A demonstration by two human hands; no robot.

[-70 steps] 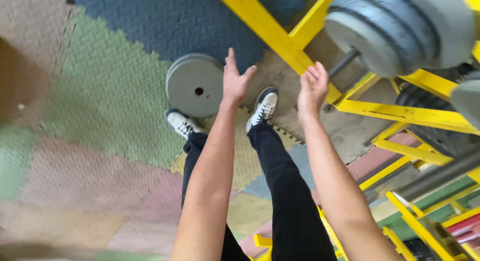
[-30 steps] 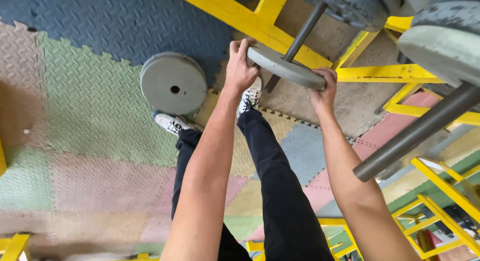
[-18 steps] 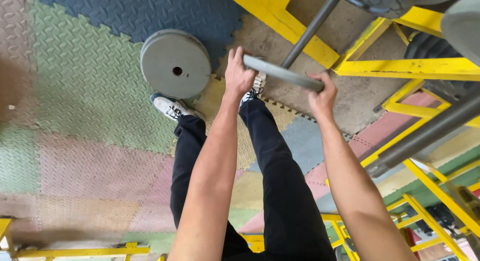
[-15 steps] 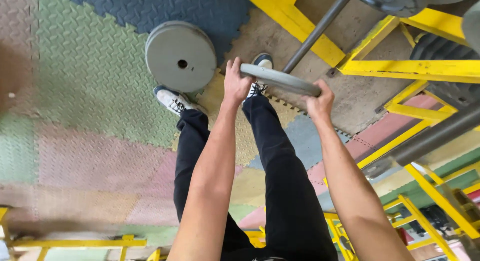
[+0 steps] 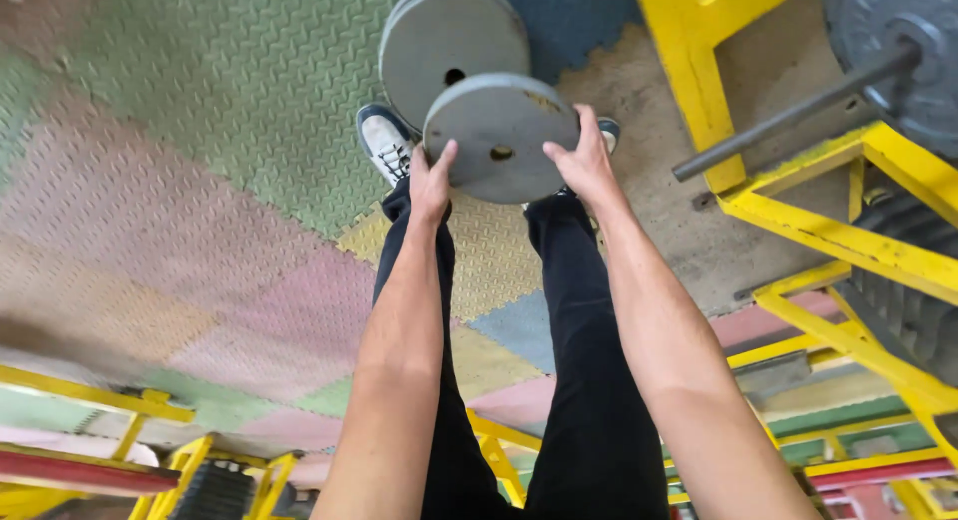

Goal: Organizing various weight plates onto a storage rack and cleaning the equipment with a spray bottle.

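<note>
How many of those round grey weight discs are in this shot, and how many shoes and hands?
Grey weight plates: 3 (held plate, plate on the floor, plate on the bar)
Shoes: 2 (left shoe, right shoe, mostly hidden)
Hands: 2 (left hand, right hand, both gripping the held plate)
Total: 7

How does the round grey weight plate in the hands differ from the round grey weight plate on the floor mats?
The held grey weight plate is gripped at its edges by the left hand and right hand; the floor grey weight plate lies flat on the green and blue foam mats, untouched. The held plate is fully visible and overlaps the floor plate, partly hiding it. The held plate shows rusty marks near its rim. Both are grey discs with a centre hole.
</note>
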